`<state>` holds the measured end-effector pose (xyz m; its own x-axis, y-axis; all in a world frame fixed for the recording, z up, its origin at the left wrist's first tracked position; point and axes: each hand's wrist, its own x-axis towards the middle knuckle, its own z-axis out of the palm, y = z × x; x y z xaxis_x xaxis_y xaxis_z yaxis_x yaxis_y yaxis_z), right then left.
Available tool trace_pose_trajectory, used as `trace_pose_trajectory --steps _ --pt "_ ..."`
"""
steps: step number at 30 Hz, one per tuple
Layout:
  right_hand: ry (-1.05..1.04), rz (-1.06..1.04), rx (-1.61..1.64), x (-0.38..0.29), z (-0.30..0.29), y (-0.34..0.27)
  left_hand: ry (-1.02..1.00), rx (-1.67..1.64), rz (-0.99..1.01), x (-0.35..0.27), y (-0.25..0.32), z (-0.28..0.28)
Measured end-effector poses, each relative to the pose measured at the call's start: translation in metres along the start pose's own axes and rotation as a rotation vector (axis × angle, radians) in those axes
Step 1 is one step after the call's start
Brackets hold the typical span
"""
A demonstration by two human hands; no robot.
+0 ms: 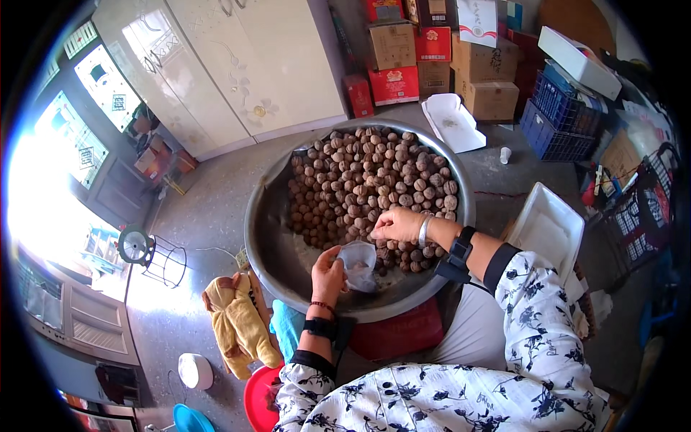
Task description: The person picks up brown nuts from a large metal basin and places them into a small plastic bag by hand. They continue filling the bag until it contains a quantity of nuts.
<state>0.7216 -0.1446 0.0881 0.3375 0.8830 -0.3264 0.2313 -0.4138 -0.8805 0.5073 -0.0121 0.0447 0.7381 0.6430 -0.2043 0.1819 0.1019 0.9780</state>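
Observation:
A large round metal basin [276,237] stands before me, heaped with walnuts in their shells [372,173] on its far and right sides. My left hand [328,278] grips the edge of a small translucent plastic bag [360,270] over the basin's near side. Something brownish shows through the bag, but I cannot tell whether it is inside or behind it. Just right of the bag's mouth, my right hand [400,224] is above the walnuts with thumb and fingertips drawn together. Whether anything small is between those fingertips is unclear.
A white foam tray [548,229] lies to my right. Blue plastic crates [561,129] and stacked cardboard boxes [488,100] stand beyond. Left are a yellow plush item [240,324], a red plastic basin [259,397] and a caged lamp [162,262]. A white paper cup [505,155] is on the floor.

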Motion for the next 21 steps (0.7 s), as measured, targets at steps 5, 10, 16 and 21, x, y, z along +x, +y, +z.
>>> trace_pose_trajectory --steps 5,10,16,21 --pt "-0.064 -0.022 0.031 0.003 -0.006 0.021 0.0 -0.014 -0.004 -0.001 0.002 0.002" --pt "-0.025 0.053 0.034 -0.001 -0.004 0.011 0.003 -0.007 0.007 0.0 0.0 0.0" --pt "0.09 -0.02 -0.187 -0.011 0.003 -0.006 0.015 -0.006 -0.012 0.0 -0.001 0.003" --pt "0.049 -0.123 -0.101 -0.016 0.009 -0.022 0.018 -0.027 0.0 0.003 -0.004 0.0"
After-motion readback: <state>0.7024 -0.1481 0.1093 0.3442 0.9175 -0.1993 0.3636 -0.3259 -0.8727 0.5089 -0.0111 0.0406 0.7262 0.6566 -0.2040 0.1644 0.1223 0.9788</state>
